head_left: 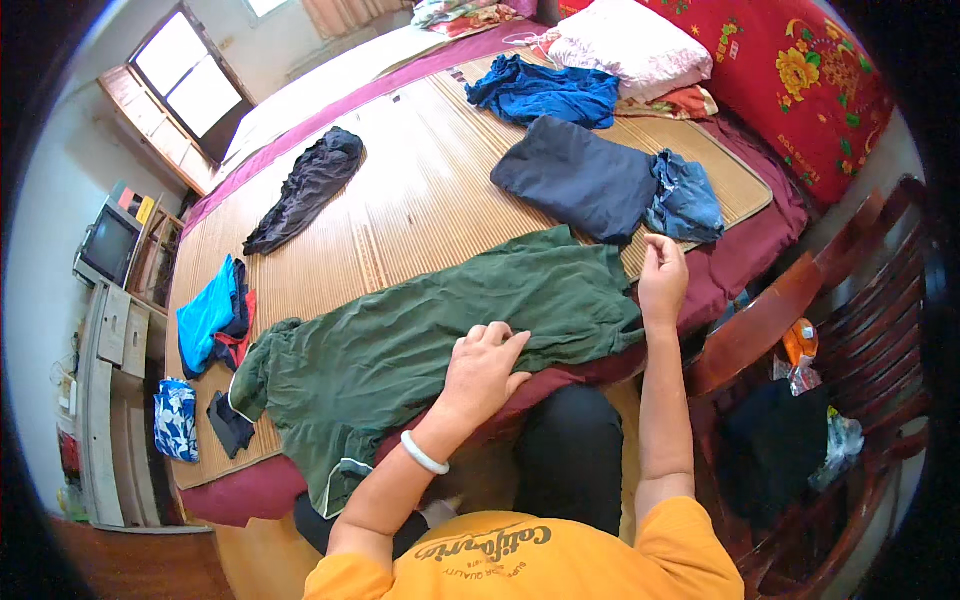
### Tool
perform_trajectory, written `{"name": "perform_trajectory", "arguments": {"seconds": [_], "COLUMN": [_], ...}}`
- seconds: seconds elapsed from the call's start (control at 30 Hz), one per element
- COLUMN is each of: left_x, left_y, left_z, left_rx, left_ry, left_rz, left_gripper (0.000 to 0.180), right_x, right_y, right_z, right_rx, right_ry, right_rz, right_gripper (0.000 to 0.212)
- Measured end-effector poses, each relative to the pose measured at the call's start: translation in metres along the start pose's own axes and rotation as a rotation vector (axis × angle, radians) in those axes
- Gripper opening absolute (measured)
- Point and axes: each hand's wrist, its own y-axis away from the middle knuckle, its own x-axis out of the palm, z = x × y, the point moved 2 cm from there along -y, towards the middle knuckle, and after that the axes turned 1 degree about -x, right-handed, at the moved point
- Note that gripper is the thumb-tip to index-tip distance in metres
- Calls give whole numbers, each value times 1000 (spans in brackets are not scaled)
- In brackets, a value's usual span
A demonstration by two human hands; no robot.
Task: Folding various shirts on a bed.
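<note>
At the near edge of the mat [420, 190], the green garment [370, 340] lies spread and wrinkled, and a part of it hangs below this edge. On it rests the left hand [485, 375], its fingers bent and its thumb a little apart; if it pinches the cloth, we cannot tell. Toward the mat's right side, at the garment's right end, we see the right hand [663, 285] with its fingers drawn close together; if some cloth is between them, we cannot tell either. We judge this garment to be light, soft and not fragile, with no stiffness, so it should crease easily. Good places to hold seem to be the corners of its right end, or the white-edged parts at its left end.

About writing: in front of the mat, the yellow shirt [620, 560] on the person carries dark printed letters, upside down for us. On the green garment we find no label. Beyond the mat's right far side, the red cover [755, 85] has small golden marks, too small to read.
</note>
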Motion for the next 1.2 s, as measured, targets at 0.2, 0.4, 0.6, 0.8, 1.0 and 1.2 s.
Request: {"name": "perform_trajectory", "arguments": {"seconds": [0.2,0.4,0.6,0.8,1.0,1.2], "left_x": [15,31,20,-32,-59,-80], "left_y": [10,12,19,22,70,133], "left_z": [-5,-7,-16,23,127,229], "left_rx": [114,106,55,-28,-671,-731], "left_ry": [-84,-53,9,299,-234,-267], "left_rz": [-93,-182,-127,-174,358,324], "left_gripper": [30,27,33,29,81,88], "right_x": [50,141,161,134,112,56], "right_y": [-25,-23,-33,60,83,22], "right_z": [72,11,12,155,81,8], "right_rx": [-351,-460,-276,-729,-592,-309], "right_ry": [-127,340,424,-94,276,736], "right_rz": [375,732,464,697,959,679], "right_gripper": [14,16,18,36,69,69]}}
